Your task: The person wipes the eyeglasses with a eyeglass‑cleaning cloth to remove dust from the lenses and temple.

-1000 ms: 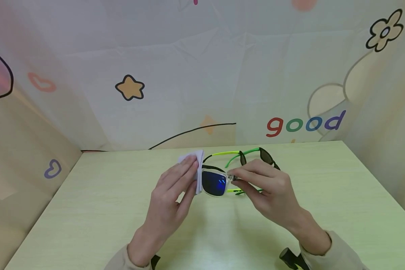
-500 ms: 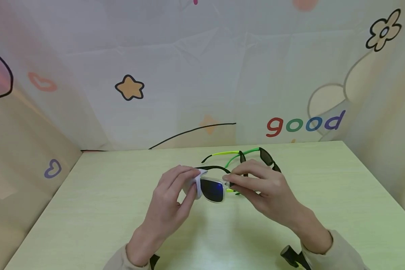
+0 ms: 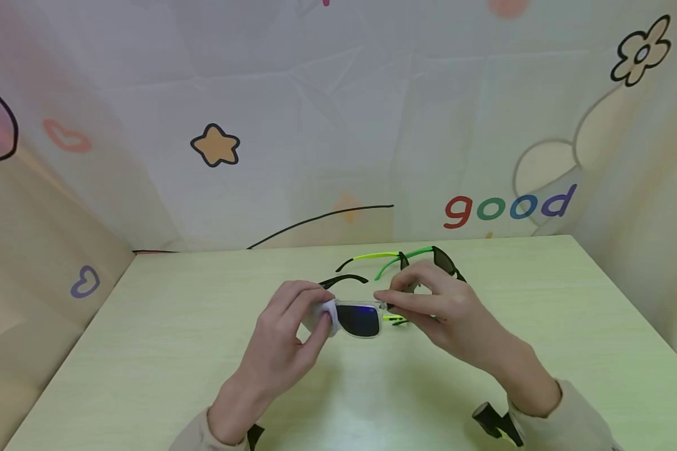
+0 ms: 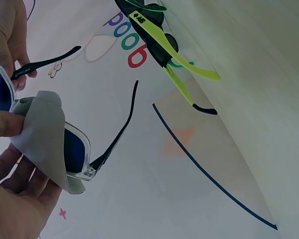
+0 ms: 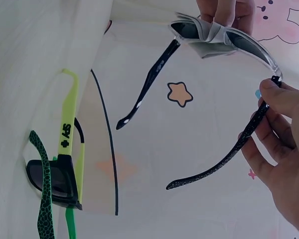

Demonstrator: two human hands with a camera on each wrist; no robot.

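Note:
Sunglasses [image 3: 360, 321] with a clear frame, dark blue lenses and black temples are held above the table between both hands. My left hand [image 3: 286, 332] pinches a pale cleaning cloth [image 4: 42, 124] folded over one lens and the bridge area, thumb on one side and fingers on the other. With thumb and fingertips, my right hand [image 3: 446, 307] grips the sunglasses by the black temple [image 5: 254, 122] near its hinge. In the right wrist view the other temple [image 5: 152, 79] stands unfolded and free.
Behind the hands, two more pairs lie on the table [image 3: 175, 351]: sunglasses with yellow temples [image 5: 66, 119] and sunglasses with green temples [image 3: 419, 252]. They sit close together, partly hidden by my right hand. A printed curtain [image 3: 293, 125] stands behind the table.
The sunglasses have tilted and dropped slightly. My left hand has lowered a little, and its cloth, earlier upright and flat, is now wrapped and pinched around the lens. The right hand keeps its grip.

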